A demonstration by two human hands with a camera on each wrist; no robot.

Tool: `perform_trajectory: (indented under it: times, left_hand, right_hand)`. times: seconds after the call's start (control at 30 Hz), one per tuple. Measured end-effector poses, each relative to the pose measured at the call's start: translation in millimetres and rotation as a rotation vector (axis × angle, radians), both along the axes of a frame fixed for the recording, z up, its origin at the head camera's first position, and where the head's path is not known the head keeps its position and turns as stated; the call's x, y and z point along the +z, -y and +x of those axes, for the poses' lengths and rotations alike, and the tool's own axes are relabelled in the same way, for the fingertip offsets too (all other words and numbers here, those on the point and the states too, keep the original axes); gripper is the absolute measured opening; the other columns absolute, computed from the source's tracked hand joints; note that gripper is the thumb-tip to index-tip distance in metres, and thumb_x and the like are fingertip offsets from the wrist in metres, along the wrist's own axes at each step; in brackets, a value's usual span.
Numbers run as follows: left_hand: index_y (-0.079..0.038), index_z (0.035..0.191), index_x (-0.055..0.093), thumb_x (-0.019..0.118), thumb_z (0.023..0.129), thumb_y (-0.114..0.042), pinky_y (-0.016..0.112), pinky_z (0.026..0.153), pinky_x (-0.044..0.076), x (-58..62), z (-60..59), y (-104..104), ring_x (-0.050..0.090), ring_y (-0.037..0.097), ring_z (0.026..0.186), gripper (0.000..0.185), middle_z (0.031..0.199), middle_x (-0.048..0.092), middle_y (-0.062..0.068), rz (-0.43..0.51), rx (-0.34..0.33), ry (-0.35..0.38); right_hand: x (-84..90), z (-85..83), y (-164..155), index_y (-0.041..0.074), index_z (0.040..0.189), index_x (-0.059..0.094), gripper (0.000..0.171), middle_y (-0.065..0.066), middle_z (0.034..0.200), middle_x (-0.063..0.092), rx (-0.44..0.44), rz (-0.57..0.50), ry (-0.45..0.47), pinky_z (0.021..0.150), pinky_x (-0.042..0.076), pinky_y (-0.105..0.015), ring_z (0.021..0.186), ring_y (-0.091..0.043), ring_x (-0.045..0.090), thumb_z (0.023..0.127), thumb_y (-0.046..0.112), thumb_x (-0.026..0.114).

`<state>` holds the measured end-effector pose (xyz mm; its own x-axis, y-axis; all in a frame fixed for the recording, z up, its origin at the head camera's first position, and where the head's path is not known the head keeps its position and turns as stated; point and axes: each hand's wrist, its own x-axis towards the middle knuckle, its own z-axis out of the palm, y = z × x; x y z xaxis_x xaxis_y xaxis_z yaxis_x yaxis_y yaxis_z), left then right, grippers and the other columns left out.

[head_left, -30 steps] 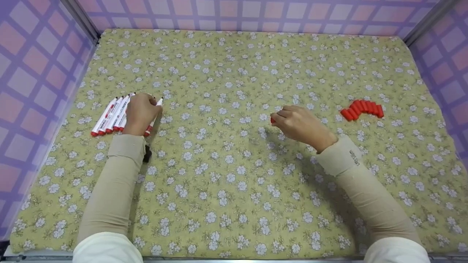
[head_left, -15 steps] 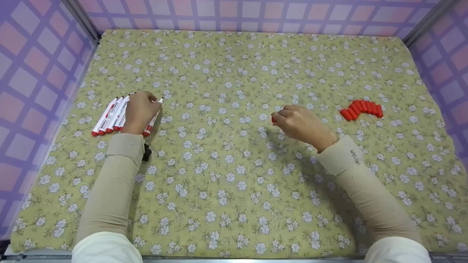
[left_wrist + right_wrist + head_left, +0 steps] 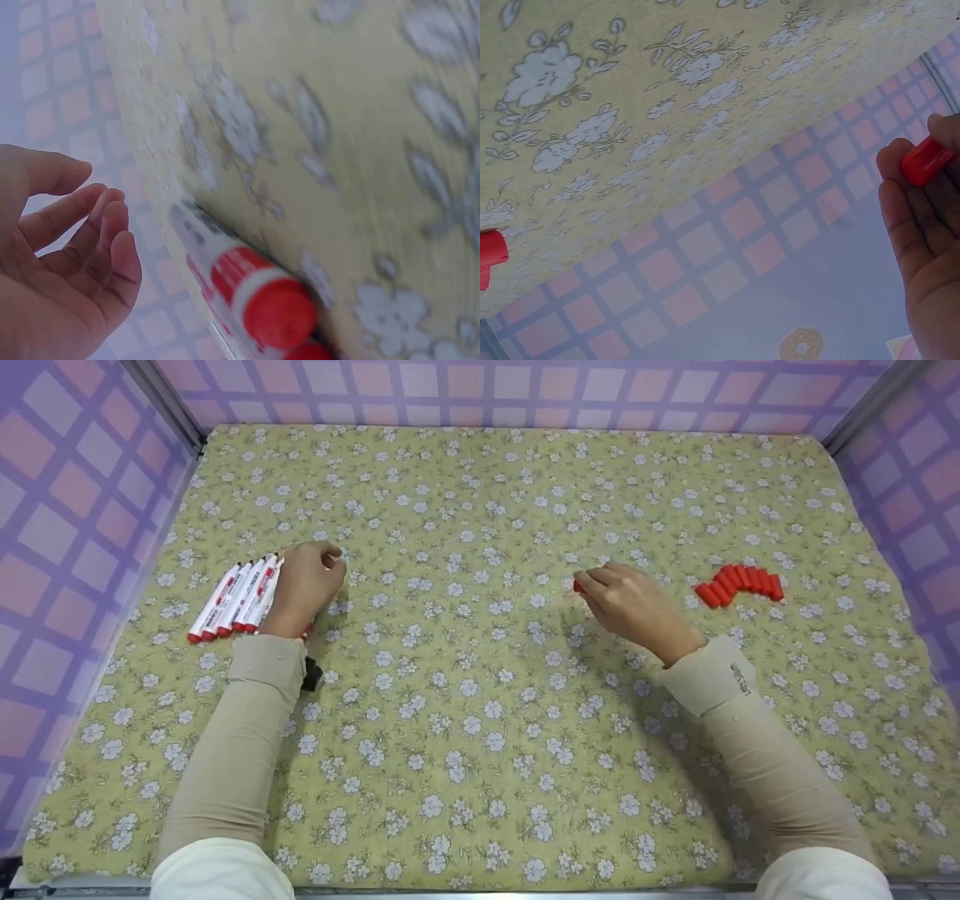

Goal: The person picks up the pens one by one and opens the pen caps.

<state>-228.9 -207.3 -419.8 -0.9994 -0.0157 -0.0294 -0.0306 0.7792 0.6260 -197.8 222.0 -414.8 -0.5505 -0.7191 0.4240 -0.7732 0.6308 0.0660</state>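
Several white markers with red ends (image 3: 236, 600) lie side by side on the flowered cloth at the left. My left hand (image 3: 304, 585) hovers over the rightmost marker (image 3: 255, 292), which lies on the cloth. In the left wrist view the left hand (image 3: 67, 255) has loosely curled fingers with nothing in them. My right hand (image 3: 626, 604) is near the middle right and pinches a small red cap (image 3: 577, 585) at its fingertips. The right wrist view shows the cap (image 3: 926, 159) between the fingers (image 3: 907, 217).
A curved row of several red caps (image 3: 739, 583) lies to the right of my right hand, and one cap (image 3: 487, 255) shows at the edge of the right wrist view. The yellow-green flowered cloth (image 3: 480, 735) is ringed by purple checked walls (image 3: 67, 547).
My right hand has moved right and a little away from me with the red cap. My left hand has shifted slightly right, now covering the tip of the rightmost marker.
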Motion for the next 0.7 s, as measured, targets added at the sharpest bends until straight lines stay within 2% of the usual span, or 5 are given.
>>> perform_trajectory:
  times: [0.17, 0.27, 0.43, 0.7]
  left_hand:
    - [0.0, 0.125, 0.061, 0.047, 0.097, -0.015, 0.033, 0.063, 0.041, 3.3, 0.5, -17.0, 0.051, 0.022, 0.075, 0.035, 0.11, 0.061, 0.019, 0.026, -0.041, -0.023]
    - [-0.002, 0.126, 0.061, 0.047, 0.098, -0.016, 0.033, 0.064, 0.041, 6.6, 3.2, -28.4, 0.052, 0.022, 0.078, 0.035, 0.111, 0.061, 0.017, 0.052, -0.077, -0.015]
    - [-0.001, 0.123, 0.062, 0.049, 0.098, -0.017, 0.038, 0.071, 0.046, 8.6, 8.1, -45.7, 0.057, 0.026, 0.089, 0.032, 0.109, 0.061, 0.016, 0.088, -0.138, -0.038]
    - [0.0, 0.121, 0.063, 0.05, 0.098, -0.014, 0.038, 0.076, 0.049, 6.6, 17.6, -73.1, 0.058, 0.026, 0.092, 0.03, 0.11, 0.062, 0.016, 0.112, -0.226, -0.038]
  right_hand:
    - [-0.6, -1.4, -10.1, -0.008, 0.106, 0.068, 0.02, -0.022, 0.097, 0.068, -0.055, -0.039, 0.021, 0.072, 0.057, -0.042, 0.082, -0.034, 0.067, 0.088, 0.0, 0.065]
    - [-0.9, -1.8, -16.5, -0.008, 0.107, 0.068, 0.02, -0.021, 0.098, 0.064, -0.082, -0.063, 0.025, 0.069, 0.057, -0.041, 0.08, -0.033, 0.066, 0.089, 0.001, 0.064]
    - [-1.5, -3.2, -28.7, -0.009, 0.108, 0.067, 0.021, -0.021, 0.095, 0.06, -0.143, -0.096, 0.024, 0.064, 0.056, -0.039, 0.074, -0.032, 0.063, 0.09, 0.001, 0.063]
    - [-1.1, -4.7, -48.8, -0.008, 0.113, 0.066, 0.026, -0.022, 0.094, 0.06, -0.253, -0.162, 0.091, 0.059, 0.053, -0.042, 0.07, -0.032, 0.06, 0.091, 0.007, 0.064]
